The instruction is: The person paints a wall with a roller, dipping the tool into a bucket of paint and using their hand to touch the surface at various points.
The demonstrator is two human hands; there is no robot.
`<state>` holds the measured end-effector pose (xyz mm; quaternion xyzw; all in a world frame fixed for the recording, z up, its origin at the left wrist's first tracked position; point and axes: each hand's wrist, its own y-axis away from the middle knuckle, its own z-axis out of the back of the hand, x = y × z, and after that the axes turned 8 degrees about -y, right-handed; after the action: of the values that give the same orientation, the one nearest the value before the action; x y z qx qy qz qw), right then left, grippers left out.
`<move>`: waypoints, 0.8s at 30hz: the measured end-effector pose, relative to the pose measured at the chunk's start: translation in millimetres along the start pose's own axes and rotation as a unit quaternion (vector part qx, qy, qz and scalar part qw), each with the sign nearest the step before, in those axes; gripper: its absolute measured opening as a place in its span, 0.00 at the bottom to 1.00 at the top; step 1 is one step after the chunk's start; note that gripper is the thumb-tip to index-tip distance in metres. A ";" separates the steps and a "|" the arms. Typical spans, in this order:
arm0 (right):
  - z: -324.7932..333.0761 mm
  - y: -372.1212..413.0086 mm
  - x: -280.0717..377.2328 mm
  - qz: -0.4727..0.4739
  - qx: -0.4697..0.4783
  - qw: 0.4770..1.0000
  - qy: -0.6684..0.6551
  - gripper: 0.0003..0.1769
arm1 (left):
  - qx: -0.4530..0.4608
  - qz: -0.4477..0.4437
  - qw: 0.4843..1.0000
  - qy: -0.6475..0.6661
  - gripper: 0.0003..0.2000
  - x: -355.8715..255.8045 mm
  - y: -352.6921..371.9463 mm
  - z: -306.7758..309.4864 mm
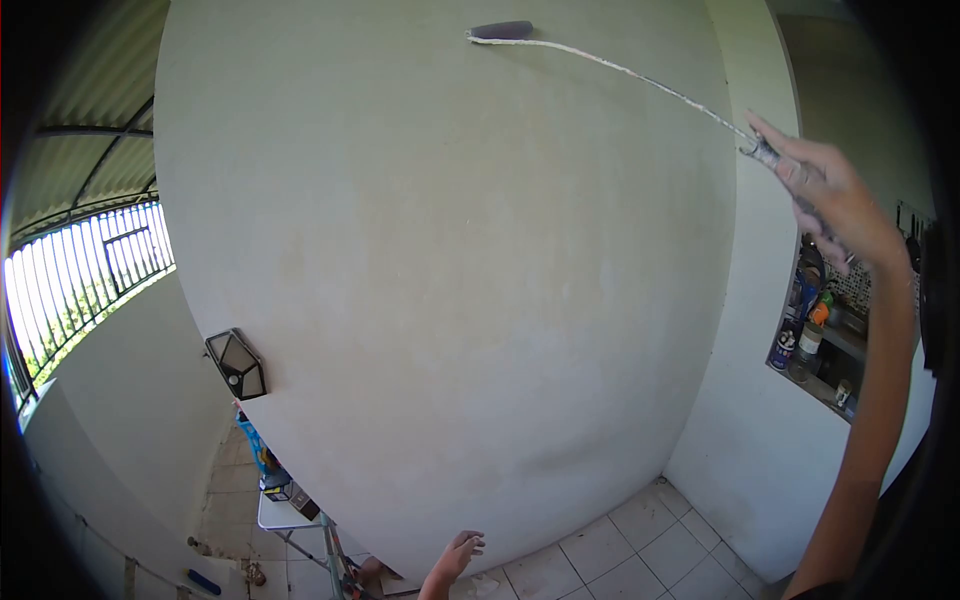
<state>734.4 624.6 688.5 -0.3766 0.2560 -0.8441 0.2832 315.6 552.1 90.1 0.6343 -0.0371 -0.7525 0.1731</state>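
Note:
My right hand (825,190), raised at the upper right, is wrapped round the paint-spattered handle of a paint roller (640,76). The roller's long, thin frame is coated in pale paint and reaches up and left to a dark greyish sleeve (502,31). That sleeve lies against the upper part of a pale wall (450,250). Low in the view, my left hand (463,553) hangs in front of the wall's foot, with its fingers loosely bent and nothing visible in it.
A black-framed wall lamp (236,364) sticks out at the wall's left edge. Below it, a small white table (287,512) carries several items. At right, an opening in the wall has bottles (806,345) on its ledge. White tiles (615,555) cover the floor.

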 end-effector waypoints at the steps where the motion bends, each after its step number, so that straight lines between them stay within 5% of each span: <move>1: 12.4 -3.5 4.1 0.008 0.004 1.000 0.020 0.27 | 0.019 -0.010 1.000 0.006 0.17 -3.4 -8.1 -5.7; 7: 28.9 -16.6 23.9 0.050 -0.013 0.993 0.111 0.28 | 0.091 -0.023 0.995 -0.019 0.19 -34.8 -27.3 -41.9; 12: 18.2 -23.8 41.8 -0.003 -0.024 0.995 0.100 0.29 | 0.181 0.033 0.977 -0.109 0.19 -55.6 -54.8 -62.1; 16: -9.3 -23.9 56.5 -0.015 -0.049 0.995 0.087 0.28 | 0.217 -0.178 0.949 -0.146 0.19 -105.0 -116.3 -69.8; 21: 8.3 -11.2 54.0 -0.038 0.019 0.997 0.069 0.28 | 0.140 -0.344 0.922 -0.114 0.16 -235.2 -103.1 -59.6; 24: 22.8 -7.6 41.6 -0.043 0.033 0.994 0.093 0.28 | 0.051 -0.471 0.860 -0.191 0.14 -302.5 -110.2 -51.8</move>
<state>726.9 597.1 727.1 -0.2975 0.2368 -0.8949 0.2336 383.2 757.0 334.6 0.4279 0.1952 -0.8479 -0.2447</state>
